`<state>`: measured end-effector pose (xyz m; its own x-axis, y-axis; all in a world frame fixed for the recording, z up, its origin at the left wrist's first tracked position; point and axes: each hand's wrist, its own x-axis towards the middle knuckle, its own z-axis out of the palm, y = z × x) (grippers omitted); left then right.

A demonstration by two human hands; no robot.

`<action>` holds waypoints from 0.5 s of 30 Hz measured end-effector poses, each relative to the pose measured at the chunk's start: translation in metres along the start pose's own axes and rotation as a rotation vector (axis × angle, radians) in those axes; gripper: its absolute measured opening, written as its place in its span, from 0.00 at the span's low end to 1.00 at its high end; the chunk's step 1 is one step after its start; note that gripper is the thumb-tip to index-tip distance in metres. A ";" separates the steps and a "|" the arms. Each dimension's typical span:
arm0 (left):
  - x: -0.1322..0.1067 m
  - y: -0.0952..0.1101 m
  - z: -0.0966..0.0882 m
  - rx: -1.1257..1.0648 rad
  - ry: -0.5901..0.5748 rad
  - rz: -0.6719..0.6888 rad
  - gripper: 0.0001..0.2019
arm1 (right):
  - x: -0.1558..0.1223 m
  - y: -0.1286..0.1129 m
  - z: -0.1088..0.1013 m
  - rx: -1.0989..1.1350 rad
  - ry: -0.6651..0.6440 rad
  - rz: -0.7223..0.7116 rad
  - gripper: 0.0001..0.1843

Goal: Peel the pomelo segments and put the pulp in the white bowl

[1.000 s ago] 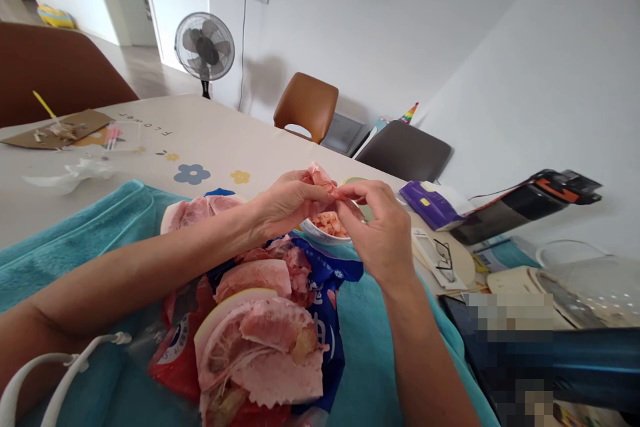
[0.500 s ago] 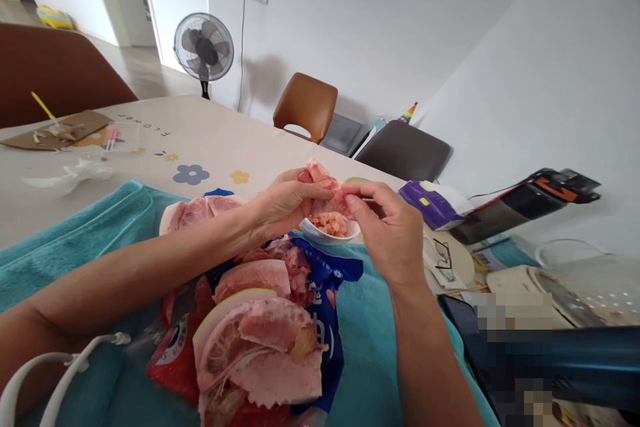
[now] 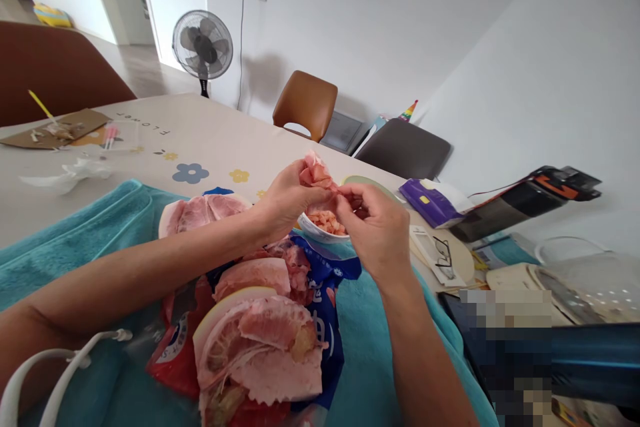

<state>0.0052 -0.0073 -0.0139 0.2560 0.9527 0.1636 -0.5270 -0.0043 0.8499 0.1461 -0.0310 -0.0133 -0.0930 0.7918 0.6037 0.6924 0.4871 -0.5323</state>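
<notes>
Head view: your left hand [image 3: 287, 199] and right hand [image 3: 373, 230] both pinch the pink pomelo segment [image 3: 316, 173], now raised slightly above the white bowl [image 3: 313, 228]; peeling continues.

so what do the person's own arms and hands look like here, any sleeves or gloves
Both arms are bare from the frame edge to the fingertips: no sleeves, gloves or watch show. The left hand and right hand carry no rings that can be made out, and the nails look short and unpainted. The upper arms lie outside the picture.

Head camera looks forward and down, close over the table [image 3: 220, 140].
</notes>
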 end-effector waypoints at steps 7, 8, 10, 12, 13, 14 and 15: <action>0.000 -0.003 0.000 -0.028 -0.037 -0.086 0.10 | 0.003 0.007 0.005 0.098 0.036 0.151 0.07; 0.001 -0.003 0.000 -0.039 -0.034 -0.098 0.10 | 0.005 0.008 0.004 0.164 0.034 0.199 0.07; 0.002 -0.002 -0.001 -0.056 -0.018 -0.116 0.10 | 0.007 0.012 0.001 0.276 0.037 0.266 0.07; 0.002 -0.002 -0.001 -0.057 -0.001 -0.130 0.10 | 0.008 0.015 -0.001 0.348 0.015 0.295 0.08; 0.003 -0.003 -0.002 -0.050 0.005 -0.134 0.10 | 0.009 0.017 -0.002 0.374 -0.005 0.300 0.10; 0.003 -0.003 -0.002 -0.040 0.006 -0.136 0.11 | 0.009 0.018 -0.003 0.393 -0.024 0.299 0.12; 0.003 -0.003 -0.003 -0.027 0.005 -0.135 0.11 | 0.008 0.019 -0.003 0.404 -0.043 0.293 0.13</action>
<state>0.0054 -0.0037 -0.0178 0.3223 0.9455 0.0459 -0.5096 0.1325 0.8502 0.1601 -0.0162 -0.0165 0.0285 0.9272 0.3735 0.3621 0.3387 -0.8684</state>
